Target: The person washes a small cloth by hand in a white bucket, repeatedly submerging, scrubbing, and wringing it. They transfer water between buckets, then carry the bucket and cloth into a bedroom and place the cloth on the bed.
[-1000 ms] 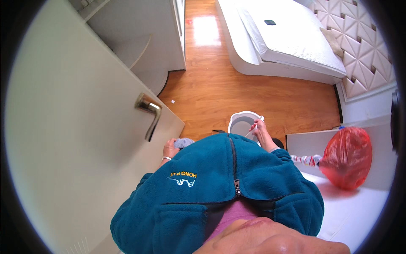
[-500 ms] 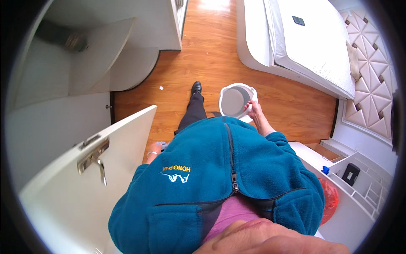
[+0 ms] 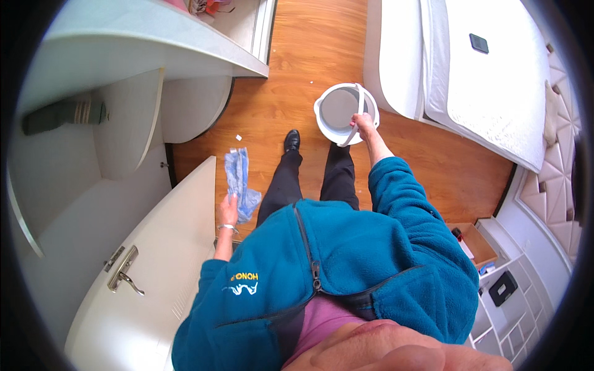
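Observation:
My right hand (image 3: 363, 123) is closed around the handle (image 3: 361, 99) of a white bucket (image 3: 319, 110), held out ahead of me over the wooden floor. The bucket's pale grey inside shows, with nothing visible in it. At my left side, my left hand (image 3: 229, 210) grips the lower part of a crumpled light-blue cloth (image 3: 237, 170), which spreads out beyond the fingers. The cloth is thin and streaked with white. Close to that hand stands a cream door (image 3: 167, 229) with a metal lever handle (image 3: 127, 275).
A bed with a white mattress (image 3: 495, 93) and a dark phone (image 3: 478, 43) on it is ahead right. Curved white shelves (image 3: 127, 123) line the left. Behind me at right are a drawer (image 3: 475, 244) and a divided white unit (image 3: 526, 309). A white scrap (image 3: 239, 137) lies on the floor (image 3: 309, 49).
My right arm has stretched forward, carrying the bucket away from my body. My left hand has come out from beside the jacket, and the light-blue cloth is now in full view.

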Tool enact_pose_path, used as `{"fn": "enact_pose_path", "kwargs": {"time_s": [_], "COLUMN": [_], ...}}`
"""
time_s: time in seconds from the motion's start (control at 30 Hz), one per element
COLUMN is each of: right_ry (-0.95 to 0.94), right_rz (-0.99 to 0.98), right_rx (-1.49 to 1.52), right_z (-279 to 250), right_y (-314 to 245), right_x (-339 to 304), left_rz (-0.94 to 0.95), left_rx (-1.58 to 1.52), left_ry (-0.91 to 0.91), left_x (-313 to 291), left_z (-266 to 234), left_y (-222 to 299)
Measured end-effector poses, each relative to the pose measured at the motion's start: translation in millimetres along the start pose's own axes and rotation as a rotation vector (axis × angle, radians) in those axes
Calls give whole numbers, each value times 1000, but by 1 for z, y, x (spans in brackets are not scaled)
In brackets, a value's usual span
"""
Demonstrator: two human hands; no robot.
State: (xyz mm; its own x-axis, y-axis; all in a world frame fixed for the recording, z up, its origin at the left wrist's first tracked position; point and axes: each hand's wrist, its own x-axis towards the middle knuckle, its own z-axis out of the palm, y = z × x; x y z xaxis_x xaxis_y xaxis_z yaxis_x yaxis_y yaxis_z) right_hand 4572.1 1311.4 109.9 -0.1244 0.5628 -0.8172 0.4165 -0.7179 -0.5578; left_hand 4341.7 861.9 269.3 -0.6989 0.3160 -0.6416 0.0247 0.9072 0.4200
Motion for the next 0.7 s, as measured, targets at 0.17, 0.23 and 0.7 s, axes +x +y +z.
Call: {"fn": "enact_pose_path", "kwargs": {"time_s": [0.17,0.23,0.7], "right_ry": [-7,-25,-198], "right_rz": [-82,-132,-466], "right_rx": [-251,-464,-705], "right_z": [10,13,17], "right_y": [-27,-30,-24], "right_x": [89,116,121], "left_rz": [-33,-134,48], "left_rx": [-207,-337,-323], "left_ry": [99,33,-135], "left_x": [-26,-37,-14], "left_z": [54,77,138], "left_y": [26,30,129]}}
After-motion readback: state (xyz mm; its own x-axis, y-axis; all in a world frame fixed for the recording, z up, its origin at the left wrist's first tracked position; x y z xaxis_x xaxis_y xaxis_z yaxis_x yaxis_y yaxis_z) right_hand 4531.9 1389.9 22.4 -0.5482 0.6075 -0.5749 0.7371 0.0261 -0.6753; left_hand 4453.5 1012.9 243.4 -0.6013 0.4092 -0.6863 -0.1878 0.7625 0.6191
